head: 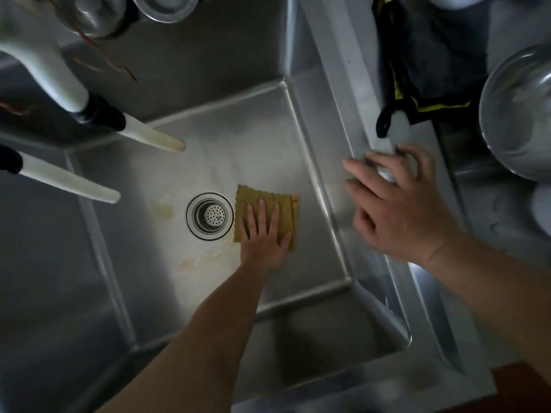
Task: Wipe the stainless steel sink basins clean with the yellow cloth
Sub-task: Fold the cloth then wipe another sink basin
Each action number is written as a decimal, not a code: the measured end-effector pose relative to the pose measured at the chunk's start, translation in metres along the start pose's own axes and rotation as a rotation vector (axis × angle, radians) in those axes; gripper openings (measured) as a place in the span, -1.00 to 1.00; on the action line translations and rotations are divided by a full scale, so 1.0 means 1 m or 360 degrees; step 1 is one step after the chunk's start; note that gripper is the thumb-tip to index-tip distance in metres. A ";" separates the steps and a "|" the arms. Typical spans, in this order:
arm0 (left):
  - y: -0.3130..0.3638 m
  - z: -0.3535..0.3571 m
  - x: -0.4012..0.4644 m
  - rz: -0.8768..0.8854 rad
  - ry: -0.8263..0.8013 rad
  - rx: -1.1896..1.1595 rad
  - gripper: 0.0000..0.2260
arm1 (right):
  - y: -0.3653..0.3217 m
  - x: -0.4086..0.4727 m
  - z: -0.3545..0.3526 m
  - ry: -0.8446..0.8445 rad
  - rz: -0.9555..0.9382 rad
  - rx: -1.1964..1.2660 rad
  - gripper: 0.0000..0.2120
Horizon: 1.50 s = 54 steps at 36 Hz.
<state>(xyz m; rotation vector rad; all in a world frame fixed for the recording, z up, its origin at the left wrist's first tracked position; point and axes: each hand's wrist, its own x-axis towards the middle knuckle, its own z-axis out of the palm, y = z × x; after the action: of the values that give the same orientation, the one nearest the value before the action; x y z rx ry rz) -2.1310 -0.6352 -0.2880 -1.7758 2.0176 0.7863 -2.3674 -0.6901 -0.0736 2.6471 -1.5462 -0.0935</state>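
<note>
A folded yellow cloth lies flat on the bottom of the steel sink basin, just right of the round drain strainer. My left hand presses down on the cloth with straight, spread fingers. My right hand rests on the basin's right rim, fingers spread and draped over the edge. Yellowish stains mark the basin floor left of and below the drain.
Two white faucet spouts reach over the basin from the left. A dark cloth with yellow trim hangs over the divider at the right. A steel bowl sits at the far right; steel lids stand behind the basin.
</note>
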 end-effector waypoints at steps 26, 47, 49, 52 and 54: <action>-0.107 -0.073 -0.134 -0.0858 -0.0206 -0.0942 -0.53 | -0.149 -0.001 0.006 -0.1098 0.0021 0.0891 -0.53; -0.233 -0.012 -0.109 -0.1188 -0.0098 -0.0712 -0.15 | -0.228 -0.024 0.152 -0.1528 -0.0593 0.0370 -0.66; -0.230 -0.011 -0.109 -0.1162 -0.0133 -0.0697 -0.14 | -0.224 -0.018 0.154 -0.1694 -0.0680 0.0417 -0.66; -0.228 -0.006 -0.110 -0.1152 -0.0127 -0.0733 -0.15 | -0.218 0.000 0.150 -0.2102 -0.0628 0.0486 -0.70; -0.228 -0.001 -0.110 -0.1143 -0.0124 -0.0738 -0.17 | -0.213 0.014 0.140 -0.2220 -0.0425 0.0656 -0.80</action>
<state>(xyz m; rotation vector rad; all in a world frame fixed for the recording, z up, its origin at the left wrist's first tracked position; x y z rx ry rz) -1.8898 -0.5635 -0.2640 -2.4399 1.0398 1.0874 -2.1888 -0.6030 -0.2331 3.1606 -1.3661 -2.2143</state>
